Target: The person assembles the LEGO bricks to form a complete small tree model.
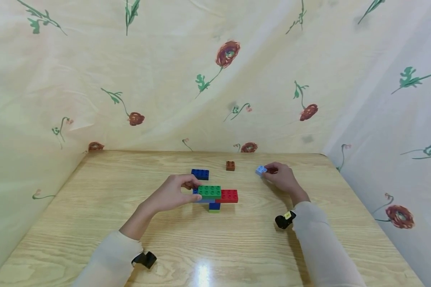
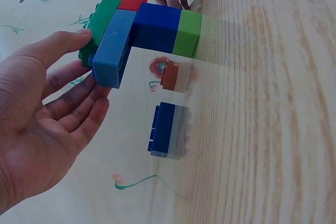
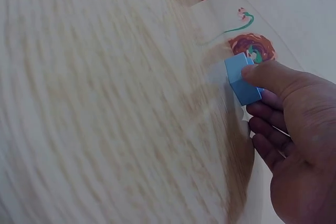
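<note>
Okay so your left hand point(image 1: 174, 193) has a narrow grip on the left end of the stack point(image 2: 157, 27), with the thumb on the green brick point(image 1: 210, 191) and fingers around the far side. That green one is up top, sitting over a blue brick point(image 2: 113, 53) whose end pokes out toward your palm, and a red brick point(image 1: 230, 195) sticks out on the right. Below them you've got a dark blue section point(image 2: 155, 27), then a lime green brick point(image 2: 188, 34) at the bottom, so it's a wide top on a skinny leg near the middle of the surface point(image 1: 179, 247).

Your right hand point(image 1: 281, 177) is off to the right and farther back, pinching a small light blue brick point(image 1: 260, 170) between thumb and fingers. The other fingers are bent underneath in the right wrist view. Can't tell if that brick is touching the surface or just above it. It's well apart from the stack.

You've also got two loose ones: a dark blue brick point(image 1: 200, 174) just behind the stack, near your left fingers, and a small brown brick point(image 1: 230, 166) farther back, between the dark blue one and your right hand. Behind it all hangs a pale floral cloth point(image 1: 165, 79), and you've got pale sleeves point(image 1: 321, 239) on both arms.
</note>
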Tool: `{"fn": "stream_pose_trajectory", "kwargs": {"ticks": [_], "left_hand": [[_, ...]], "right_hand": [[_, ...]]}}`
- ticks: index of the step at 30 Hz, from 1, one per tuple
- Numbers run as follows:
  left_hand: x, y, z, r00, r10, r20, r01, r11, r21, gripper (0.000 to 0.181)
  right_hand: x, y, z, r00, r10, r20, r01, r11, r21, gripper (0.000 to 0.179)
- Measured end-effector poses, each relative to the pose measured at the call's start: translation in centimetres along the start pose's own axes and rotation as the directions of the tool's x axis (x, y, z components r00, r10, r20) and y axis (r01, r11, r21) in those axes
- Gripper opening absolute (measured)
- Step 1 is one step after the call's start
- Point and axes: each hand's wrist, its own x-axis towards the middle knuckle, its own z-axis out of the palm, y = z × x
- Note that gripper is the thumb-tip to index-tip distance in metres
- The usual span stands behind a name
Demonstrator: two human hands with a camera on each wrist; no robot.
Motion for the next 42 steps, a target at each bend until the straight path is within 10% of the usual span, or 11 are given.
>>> {"fn": "stream_pose_trajectory", "kwargs": {"ticks": [12, 23, 42], "left_hand": [[0.0, -0.1, 0.0, 1.000, -0.005, 0.005, 0.005, 1.000, 0.007, 0.029], [0.1, -0.3, 0.1, 1.000, 0.009, 0.006, -0.009, 1.000, -0.004, 0.029], [0.0, -0.2, 0.1, 1.000, 0.006, 0.006, -0.006, 1.000, 0.005, 0.030]], "right_hand": [[-0.5, -0.5, -0.2, 0.999, -0.040, 0.004, 0.040, 0.999, 0.000, 0.042], [-2.2, -5.6, -0.3, 0.984, -0.177, 0.033, 0.175, 0.984, 0.043, 0.041], [-7.3, -12.5, 0.9, 0.891, -0.427, 0.157, 0.418, 0.904, 0.089, 0.032]]}}
